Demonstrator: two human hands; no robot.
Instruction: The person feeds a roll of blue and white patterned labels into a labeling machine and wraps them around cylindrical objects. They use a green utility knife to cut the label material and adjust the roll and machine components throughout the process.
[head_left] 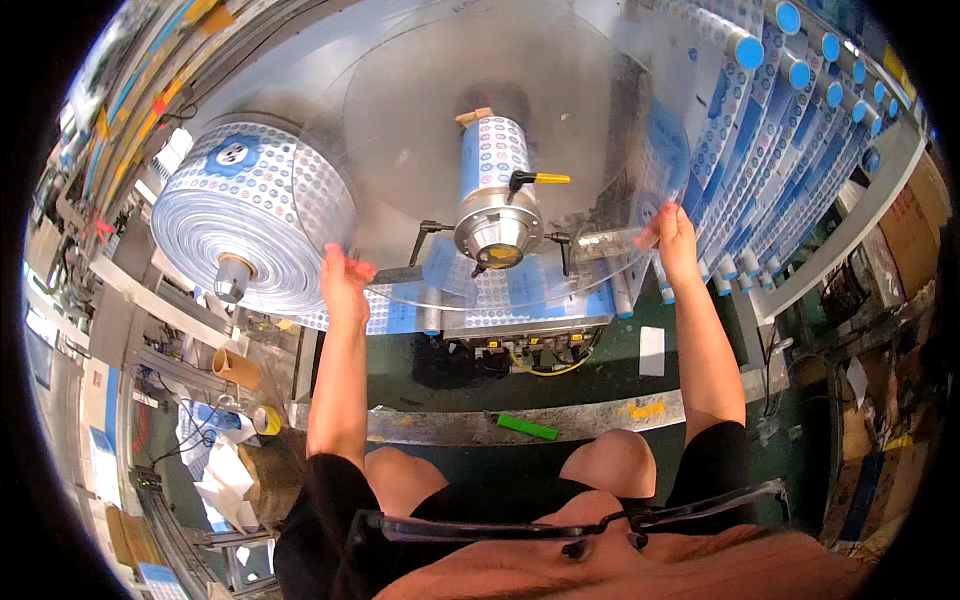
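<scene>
In front of me is a large clear round disc [590, 287], held by its rim with both hands. My left hand [347, 287] grips the left edge, fingers bent round it. On the right edge, my right hand [674, 240] is closed in the same way. Near the disc's middle sits a metal spindle hub [498, 232] with black clamp levers [428, 236], one of them yellow-tipped. Behind the hub, a short core [492, 160] is wrapped in blue and white printed film. Whether the disc sits on the hub cannot be made out.
To the left stands a big roll of printed film [235, 215]. Film strips run over several blue-capped rollers [749, 53] at upper right. A metal beam [440, 428] crosses before my knees, with a green bar-shaped tool [528, 427] on it. A cardboard tube [235, 367] lies at lower left.
</scene>
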